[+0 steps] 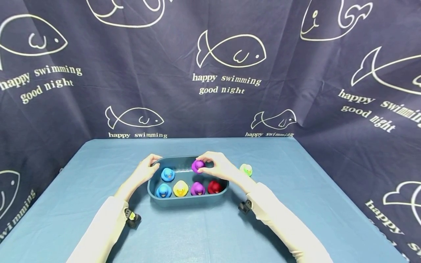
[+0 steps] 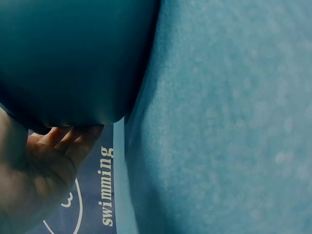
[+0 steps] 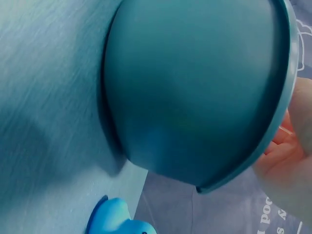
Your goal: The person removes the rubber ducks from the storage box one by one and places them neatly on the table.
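My left hand (image 1: 147,169) grips the left end of a blue plastic bin (image 1: 190,202), its thumb near the rim. In the left wrist view, the fingers (image 2: 80,144) reach behind the bin's wall. My right hand (image 1: 219,166) pinches a purple rubber duck (image 1: 197,166) between thumb and fingers over the bin's back right part. Along the front of the bin sit a blue duck (image 1: 163,190), a yellow duck (image 1: 181,188), another purple duck (image 1: 198,189) and a red duck (image 1: 215,187). A second blue duck (image 1: 167,174) sits at the back left.
A light green duck (image 1: 246,169) lies on the blue cloth-covered table (image 1: 184,233), right of the bin beside my right forearm. In the right wrist view a duck (image 3: 114,217) beside the bin looks blue. A dark fish-print curtain (image 1: 177,65) hangs behind the table.
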A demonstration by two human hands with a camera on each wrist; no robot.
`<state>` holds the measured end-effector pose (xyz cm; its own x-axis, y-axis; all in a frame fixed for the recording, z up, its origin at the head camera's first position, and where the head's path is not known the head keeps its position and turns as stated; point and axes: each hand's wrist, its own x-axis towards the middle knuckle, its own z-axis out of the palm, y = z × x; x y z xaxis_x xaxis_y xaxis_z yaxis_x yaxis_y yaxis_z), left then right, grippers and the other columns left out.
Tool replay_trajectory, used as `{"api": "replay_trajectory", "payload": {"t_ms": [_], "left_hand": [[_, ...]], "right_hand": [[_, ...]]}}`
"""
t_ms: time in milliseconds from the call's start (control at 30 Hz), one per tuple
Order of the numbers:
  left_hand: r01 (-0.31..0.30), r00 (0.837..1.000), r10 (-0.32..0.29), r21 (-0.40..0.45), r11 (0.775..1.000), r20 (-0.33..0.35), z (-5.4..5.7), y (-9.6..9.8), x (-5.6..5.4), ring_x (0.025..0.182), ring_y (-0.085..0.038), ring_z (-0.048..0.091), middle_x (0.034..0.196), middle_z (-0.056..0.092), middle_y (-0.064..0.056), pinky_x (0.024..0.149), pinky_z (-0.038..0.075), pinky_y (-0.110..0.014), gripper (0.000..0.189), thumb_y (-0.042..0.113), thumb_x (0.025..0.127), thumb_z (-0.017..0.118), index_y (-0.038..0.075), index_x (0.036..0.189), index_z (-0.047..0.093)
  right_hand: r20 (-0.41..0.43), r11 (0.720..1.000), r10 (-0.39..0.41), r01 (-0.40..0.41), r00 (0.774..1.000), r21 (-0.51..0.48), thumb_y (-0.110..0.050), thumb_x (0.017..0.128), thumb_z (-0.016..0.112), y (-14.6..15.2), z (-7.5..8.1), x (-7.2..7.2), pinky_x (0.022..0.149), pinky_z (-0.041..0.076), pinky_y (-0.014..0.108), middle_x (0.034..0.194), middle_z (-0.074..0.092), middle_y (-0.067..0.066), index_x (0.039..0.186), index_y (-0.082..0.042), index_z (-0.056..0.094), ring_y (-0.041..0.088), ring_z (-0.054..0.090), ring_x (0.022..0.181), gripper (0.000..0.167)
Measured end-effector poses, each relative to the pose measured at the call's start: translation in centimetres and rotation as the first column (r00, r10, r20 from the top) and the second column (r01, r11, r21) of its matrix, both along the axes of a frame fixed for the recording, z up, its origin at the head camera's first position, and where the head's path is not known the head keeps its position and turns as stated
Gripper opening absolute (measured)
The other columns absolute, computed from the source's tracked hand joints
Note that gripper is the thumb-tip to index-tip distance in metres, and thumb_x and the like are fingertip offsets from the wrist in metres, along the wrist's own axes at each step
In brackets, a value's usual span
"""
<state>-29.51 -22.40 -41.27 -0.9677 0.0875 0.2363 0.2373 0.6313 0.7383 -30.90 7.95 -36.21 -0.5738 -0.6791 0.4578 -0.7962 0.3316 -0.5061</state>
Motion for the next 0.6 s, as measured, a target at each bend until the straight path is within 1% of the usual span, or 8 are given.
{"api": "replay_trajectory", "payload": {"t_ms": [100,300,467,600], "left_hand": [[0.000,1.000,0.000,-0.003,1.000,-0.004,0.0,0.0,0.0,0.101,-0.031,0.060,0.108,0.066,-0.021,0.087,0.043,-0.040,0.025,0.004,0.091,0.051,-0.001,0.116,0.056],[0.003,1.000,-0.003,-0.005,1.000,0.005,0.2,0.2,0.1,0.102,-0.032,0.059,0.109,0.065,-0.021,0.087,0.042,-0.041,0.027,0.004,0.091,0.051,-0.002,0.117,0.055],[0.003,1.000,-0.003,-0.007,1.000,0.011,0.2,0.2,0.2,0.102,-0.032,0.059,0.109,0.065,-0.022,0.088,0.042,-0.041,0.028,0.004,0.091,0.050,-0.003,0.118,0.054],[-0.004,1.000,0.004,-0.010,1.000,0.014,0.1,0.1,0.1,0.101,-0.031,0.059,0.109,0.065,-0.021,0.086,0.042,-0.039,0.028,0.004,0.091,0.050,-0.002,0.118,0.055]], "right_hand": [[0.000,1.000,0.008,-0.008,1.000,-0.003,-0.009,0.077,0.074,0.3,0.1,-0.1,0.085,0.050,0.033,0.101,0.069,0.010,0.110,0.000,0.066,0.021,0.064,0.092,0.035],[-0.002,1.000,-0.009,0.009,1.000,0.016,-0.010,0.077,0.075,1.0,0.1,-0.2,0.089,0.049,0.030,0.103,0.069,0.009,0.110,-0.001,0.066,0.019,0.064,0.095,0.035],[-0.007,1.000,-0.012,0.012,1.000,0.007,-0.008,0.076,0.075,1.6,0.4,-0.2,0.087,0.050,0.032,0.102,0.069,0.010,0.108,0.000,0.066,0.021,0.064,0.094,0.035],[-0.028,1.000,-0.019,0.020,0.999,0.019,-0.007,0.075,0.075,2.2,0.7,-0.1,0.085,0.050,0.032,0.099,0.069,0.010,0.106,0.001,0.067,0.021,0.064,0.091,0.033]]}}
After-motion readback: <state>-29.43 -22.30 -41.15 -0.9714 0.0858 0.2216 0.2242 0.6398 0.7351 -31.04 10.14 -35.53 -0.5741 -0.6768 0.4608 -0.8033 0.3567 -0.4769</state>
